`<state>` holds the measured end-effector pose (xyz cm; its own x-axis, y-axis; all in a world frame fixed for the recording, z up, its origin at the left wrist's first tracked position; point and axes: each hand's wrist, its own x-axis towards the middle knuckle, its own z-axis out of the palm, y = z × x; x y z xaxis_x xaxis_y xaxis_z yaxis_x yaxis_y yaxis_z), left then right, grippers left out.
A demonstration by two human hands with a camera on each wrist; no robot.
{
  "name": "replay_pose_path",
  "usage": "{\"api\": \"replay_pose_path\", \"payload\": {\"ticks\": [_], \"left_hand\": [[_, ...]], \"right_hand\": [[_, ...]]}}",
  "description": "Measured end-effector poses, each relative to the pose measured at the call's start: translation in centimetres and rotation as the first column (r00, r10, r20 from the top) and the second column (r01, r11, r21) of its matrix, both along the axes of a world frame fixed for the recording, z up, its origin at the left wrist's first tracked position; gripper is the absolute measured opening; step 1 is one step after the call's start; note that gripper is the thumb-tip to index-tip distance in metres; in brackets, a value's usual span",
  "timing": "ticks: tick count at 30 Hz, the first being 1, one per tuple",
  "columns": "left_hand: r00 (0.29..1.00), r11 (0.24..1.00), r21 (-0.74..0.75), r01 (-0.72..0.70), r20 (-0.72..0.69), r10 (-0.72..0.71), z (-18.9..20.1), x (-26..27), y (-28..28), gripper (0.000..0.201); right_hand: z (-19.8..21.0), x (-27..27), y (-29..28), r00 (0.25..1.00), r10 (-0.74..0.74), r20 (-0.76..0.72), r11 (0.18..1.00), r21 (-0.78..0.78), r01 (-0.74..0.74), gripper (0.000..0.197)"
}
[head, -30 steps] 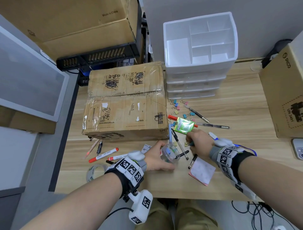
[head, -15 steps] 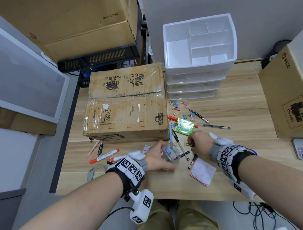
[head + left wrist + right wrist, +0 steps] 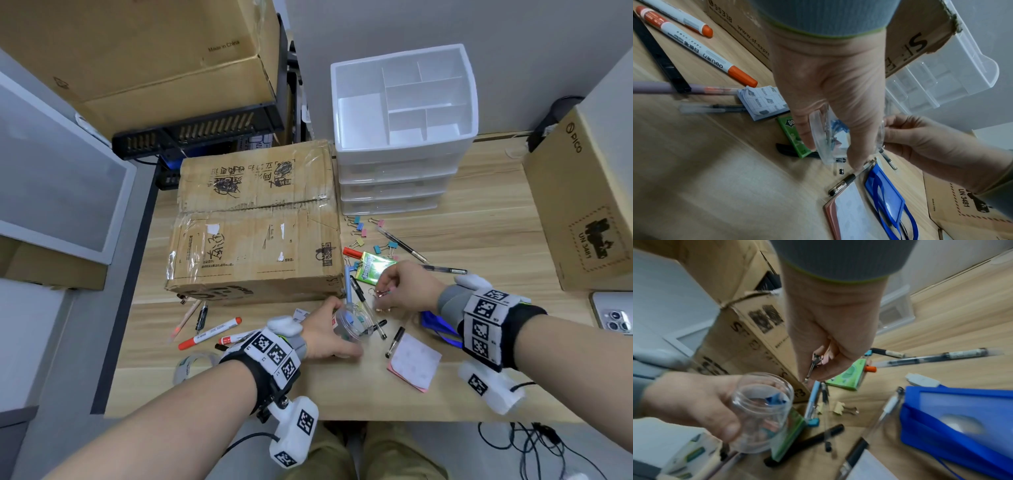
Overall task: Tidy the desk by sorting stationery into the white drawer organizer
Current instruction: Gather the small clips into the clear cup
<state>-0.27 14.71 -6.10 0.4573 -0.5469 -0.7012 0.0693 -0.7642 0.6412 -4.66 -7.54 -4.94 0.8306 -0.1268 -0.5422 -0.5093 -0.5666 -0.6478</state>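
Note:
My left hand (image 3: 329, 337) grips a small clear plastic jar (image 3: 352, 321) with coloured binder clips inside, tilted near the desk's front. In the right wrist view the jar (image 3: 761, 412) shows its open mouth. My right hand (image 3: 399, 291) hovers just right of the jar and pinches a pink binder clip (image 3: 819, 361) by its body, wire handles pointing down. The white drawer organizer (image 3: 404, 113) stands at the back of the desk, its top tray open and divided. More binder clips (image 3: 358, 228) and pens (image 3: 402, 245) lie between it and my hands.
A large cardboard box (image 3: 257, 222) fills the desk's left middle. Red markers (image 3: 210, 332) and tape (image 3: 191, 365) lie front left. A green gum pack (image 3: 371, 267), sticky notes (image 3: 414, 365), a blue badge holder (image 3: 438, 325), a second box (image 3: 589, 205) and a phone (image 3: 615, 313) sit right.
My right hand has lifted off the desk with the pink binder clip and now hovers beside the jar. The left hand and jar have hardly moved.

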Motion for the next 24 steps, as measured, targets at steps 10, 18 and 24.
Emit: {"api": "replay_pose_path", "payload": {"ticks": [10,18,24], "left_hand": [[1.0,1.0,-0.018,0.012,0.012,-0.011,-0.2,0.0,-0.8,0.079],[0.999,1.0,-0.029,-0.005,0.048,0.006,-0.1,0.0,0.2,0.081],[0.998,1.0,-0.026,0.015,0.056,-0.013,0.0,0.4,1.2,0.079]], "right_hand": [[2.4,-0.3,4.8,0.987,0.158,0.042,0.984,0.071,-0.161,0.013],[2.2,-0.2,3.0,0.997,0.074,-0.023,0.92,0.388,-0.06,0.034],[-1.6,-0.2,-0.4,0.935,0.345,-0.08,0.9,-0.253,-0.354,0.028]]}}
